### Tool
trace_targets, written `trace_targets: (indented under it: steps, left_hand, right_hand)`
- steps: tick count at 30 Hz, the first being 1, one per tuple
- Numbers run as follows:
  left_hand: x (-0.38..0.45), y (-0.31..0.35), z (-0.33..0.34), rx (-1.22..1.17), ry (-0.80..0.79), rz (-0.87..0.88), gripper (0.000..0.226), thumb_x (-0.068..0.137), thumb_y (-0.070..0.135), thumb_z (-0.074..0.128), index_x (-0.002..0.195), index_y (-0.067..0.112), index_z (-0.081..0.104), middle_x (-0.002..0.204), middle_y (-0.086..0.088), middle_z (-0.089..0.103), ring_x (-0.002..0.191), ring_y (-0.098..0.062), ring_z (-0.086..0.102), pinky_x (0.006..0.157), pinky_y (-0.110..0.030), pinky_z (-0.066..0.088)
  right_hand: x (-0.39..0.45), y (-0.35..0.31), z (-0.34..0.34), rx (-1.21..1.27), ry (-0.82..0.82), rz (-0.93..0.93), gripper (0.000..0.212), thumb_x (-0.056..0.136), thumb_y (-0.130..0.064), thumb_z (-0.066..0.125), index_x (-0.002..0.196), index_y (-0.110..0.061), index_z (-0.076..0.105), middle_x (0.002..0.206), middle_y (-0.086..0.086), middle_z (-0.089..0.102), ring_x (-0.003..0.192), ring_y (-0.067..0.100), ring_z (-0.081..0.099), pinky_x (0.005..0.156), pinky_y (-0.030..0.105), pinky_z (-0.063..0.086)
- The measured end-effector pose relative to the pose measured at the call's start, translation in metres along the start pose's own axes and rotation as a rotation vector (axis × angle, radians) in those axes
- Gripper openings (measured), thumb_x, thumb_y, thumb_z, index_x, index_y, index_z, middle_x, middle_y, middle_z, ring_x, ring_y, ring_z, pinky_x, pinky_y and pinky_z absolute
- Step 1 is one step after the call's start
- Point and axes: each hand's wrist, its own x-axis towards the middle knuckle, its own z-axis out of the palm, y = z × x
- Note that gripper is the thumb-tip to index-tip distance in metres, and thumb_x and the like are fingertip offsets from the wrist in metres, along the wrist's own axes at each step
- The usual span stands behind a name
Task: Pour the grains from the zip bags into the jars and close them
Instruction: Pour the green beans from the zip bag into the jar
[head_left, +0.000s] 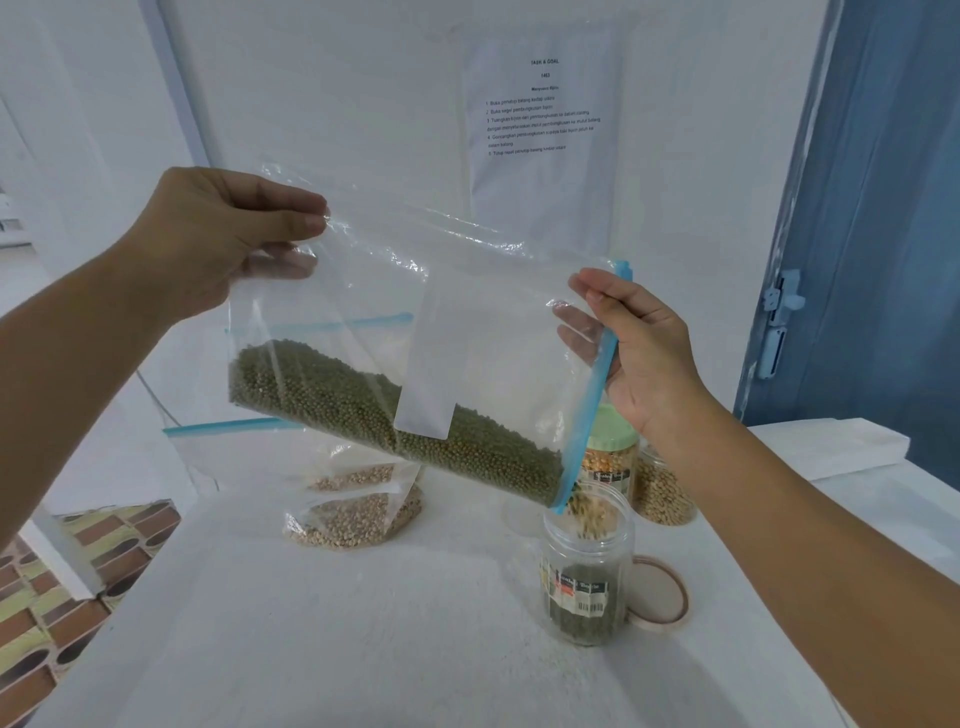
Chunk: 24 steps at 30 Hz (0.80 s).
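Both grips, left hand (218, 244) and right hand (644, 353), pinch the tilted bag (415, 322), pouring green beans above the open jar (587, 566); next, likely raise the bag's far corner.

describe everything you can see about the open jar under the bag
The open jar is clear, looks like plastic, and stands upright on the white table, lidless, with a worn printed label and barcode on its side. Green grains fill its lower part, and more fall in from the zip bag tilted just above its mouth. A round pinkish lid lies flat beside it on the right. Neither hand touches it: the left hand and right hand grip the bag. Two other jars stand behind it.
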Motion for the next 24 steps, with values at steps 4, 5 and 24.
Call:
trace_targets:
  steps: [4,5,24]
  left_hand:
    - [0.0007,0.0008,-0.0012,-0.006,-0.004,0.001,0.021,0.074,0.011,0.087,0.094,0.012,0.083,0.117,-0.023,0.073,0.068,-0.018,0.065,0.077,-0.033,0.065]
    - [0.0008,0.0009,-0.0014,-0.004,-0.006,0.002,0.022,0.074,0.011,0.087,0.095,0.012,0.083,0.117,-0.023,0.074,0.068,-0.018,0.066,0.077,-0.033,0.065]
    - [-0.0028,0.0035,0.0033,-0.003,-0.007,-0.002,0.019,0.073,0.011,0.086,0.093,0.013,0.083,0.116,-0.023,0.074,0.068,-0.018,0.067,0.076,-0.031,0.064]
  right_hand:
    - [0.0004,-0.0023,0.001,0.003,0.001,-0.004,0.02,0.099,-0.001,0.064,0.1,-0.013,0.08,0.113,0.007,0.078,0.102,0.031,0.076,0.082,0.035,0.061]
    - [0.0007,-0.0028,0.0011,0.004,0.0,-0.004,0.02,0.099,-0.001,0.064,0.1,-0.013,0.08,0.113,0.007,0.078,0.102,0.032,0.076,0.082,0.035,0.061]
    - [-0.0015,-0.0035,-0.0028,-0.007,0.005,-0.007,0.018,0.1,-0.002,0.064,0.105,-0.012,0.078,0.115,0.007,0.077,0.103,0.032,0.076,0.084,0.036,0.061]
